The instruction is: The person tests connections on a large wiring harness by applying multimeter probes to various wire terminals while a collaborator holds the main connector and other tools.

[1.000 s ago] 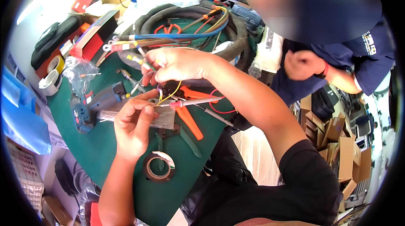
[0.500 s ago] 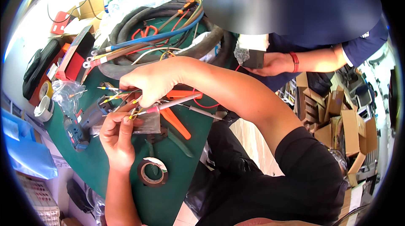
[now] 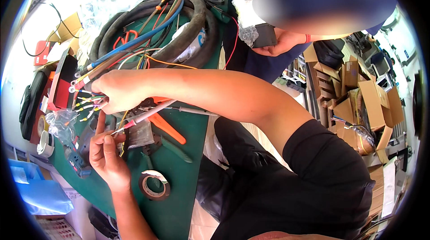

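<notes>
My right hand [image 3: 117, 90] is closed around a bundle of thin coloured wires [image 3: 92, 103] with small ferrules on their ends, which fan out past the fingers. Just below it, my left hand [image 3: 107, 157] pinches the thin tip end of a test probe [image 3: 145, 115], pale with a pink-red collar. The probe slants up to the right, beneath my right forearm. A second pale probe [image 3: 192, 110] lies farther right. Orange-handled pliers [image 3: 168, 128], a small clear bag [image 3: 141, 135] and dark green-handled cutters [image 3: 175, 149] lie on the green table beside my hands.
Thick black cable [image 3: 197, 29] lies coiled at the back, with lugged conductors. A tape roll [image 3: 154, 185] sits near my left forearm, a blue power drill [image 3: 78, 161] at the left. Across the table, a person's hand [image 3: 286, 42] holds a dark box. Cardboard boxes [image 3: 374, 101] stand right.
My right hand has moved left with the wire bundle. The yellow-tipped wire at my left fingertips has come away from them. The view has shifted.
</notes>
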### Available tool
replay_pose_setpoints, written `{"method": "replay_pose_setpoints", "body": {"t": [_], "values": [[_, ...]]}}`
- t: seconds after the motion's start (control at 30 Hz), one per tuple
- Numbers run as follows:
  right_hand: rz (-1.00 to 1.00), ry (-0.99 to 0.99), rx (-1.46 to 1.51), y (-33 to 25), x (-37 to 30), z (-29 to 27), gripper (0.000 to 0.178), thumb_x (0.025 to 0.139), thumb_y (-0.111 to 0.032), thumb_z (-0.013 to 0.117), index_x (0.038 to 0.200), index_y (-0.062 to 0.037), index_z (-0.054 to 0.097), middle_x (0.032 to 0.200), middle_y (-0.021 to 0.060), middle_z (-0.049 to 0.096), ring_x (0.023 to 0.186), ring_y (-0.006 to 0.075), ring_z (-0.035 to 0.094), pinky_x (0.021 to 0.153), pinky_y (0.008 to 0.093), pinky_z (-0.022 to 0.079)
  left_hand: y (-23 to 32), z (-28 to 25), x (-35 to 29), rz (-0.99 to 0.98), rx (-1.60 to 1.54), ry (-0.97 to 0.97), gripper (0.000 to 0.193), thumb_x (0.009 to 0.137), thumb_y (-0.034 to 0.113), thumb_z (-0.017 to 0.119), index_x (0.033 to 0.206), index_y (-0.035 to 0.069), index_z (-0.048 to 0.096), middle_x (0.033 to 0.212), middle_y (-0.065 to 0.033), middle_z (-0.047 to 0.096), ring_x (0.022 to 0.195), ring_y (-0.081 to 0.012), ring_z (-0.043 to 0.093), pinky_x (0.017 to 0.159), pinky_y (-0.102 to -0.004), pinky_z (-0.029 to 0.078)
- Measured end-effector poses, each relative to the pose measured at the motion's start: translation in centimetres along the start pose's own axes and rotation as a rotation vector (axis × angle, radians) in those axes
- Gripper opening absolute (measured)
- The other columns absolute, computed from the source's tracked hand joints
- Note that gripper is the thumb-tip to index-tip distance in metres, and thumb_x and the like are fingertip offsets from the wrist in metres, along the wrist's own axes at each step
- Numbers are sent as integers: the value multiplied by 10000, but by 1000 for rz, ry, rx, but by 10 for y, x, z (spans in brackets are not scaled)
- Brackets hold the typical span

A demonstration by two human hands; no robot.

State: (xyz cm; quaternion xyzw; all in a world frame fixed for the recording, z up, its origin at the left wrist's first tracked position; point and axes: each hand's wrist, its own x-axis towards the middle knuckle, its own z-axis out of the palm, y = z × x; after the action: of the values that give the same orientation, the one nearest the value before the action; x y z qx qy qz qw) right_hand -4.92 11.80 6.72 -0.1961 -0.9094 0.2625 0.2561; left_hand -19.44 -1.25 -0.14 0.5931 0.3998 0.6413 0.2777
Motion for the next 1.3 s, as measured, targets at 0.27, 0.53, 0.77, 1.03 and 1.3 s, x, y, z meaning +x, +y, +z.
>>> {"method": "replay_pose_setpoints", "body": {"t": [0.27, 0.53, 0.77, 1.03, 1.3], "values": [[35, 202, 2, -4, 5, 4, 181, 763, -156, 607, 792, 20, 574, 741, 223, 612, 725, 382, 616, 663, 431, 458, 2, 0, -3, -110, -106, 42, 170, 959, 157, 509, 949, 1, 577, 979, -138, 655, 908, -173, 619, 813, -292, 478], [47, 213, 48, -7, -1, 2, 188, 777, -157, 598, 810, 25, 568, 732, 231, 599, 746, 383, 611, 659, 435, 445, 7, 1, -5, -155, -138, 70, 144, 958, 141, 514, 967, 16, 584, 972, -93, 650, 778, -117, 594, 762, -255, 476], [38, 138, -41, -8, -5, 2, 194, 784, -167, 606, 812, 21, 572, 725, 228, 601, 743, 391, 615, 665, 447, 452, 11, 5, -4, -150, -138, 94, 133, 948, 128, 528, 920, 16, 593, 868, -52, 637, 750, -101, 572, 728, -240, 459], [-42, 355, 8, 1, 3, 15, 206, 803, -189, 604, 819, 15, 575, 695, 202, 586, 682, 350, 616, 623, 426, 450, 10, -2, -8, -178, -146, 133, 124, 944, 105, 516, 932, 6, 589, 875, -71, 639, 755, -118, 593, 734, -253, 474], [-173, 351, -51, 2, -14, 1, 256, 814, -113, 647, 1028, 9, 577, 872, 106, 615, 846, 228, 614, 720, 342, 491, 3, 3, 0, -190, -309, 110, 102, 950, 113, 536, 968, 29, 591, 928, -86, 652, 782, -146, 632, 766, -279, 505]]}}
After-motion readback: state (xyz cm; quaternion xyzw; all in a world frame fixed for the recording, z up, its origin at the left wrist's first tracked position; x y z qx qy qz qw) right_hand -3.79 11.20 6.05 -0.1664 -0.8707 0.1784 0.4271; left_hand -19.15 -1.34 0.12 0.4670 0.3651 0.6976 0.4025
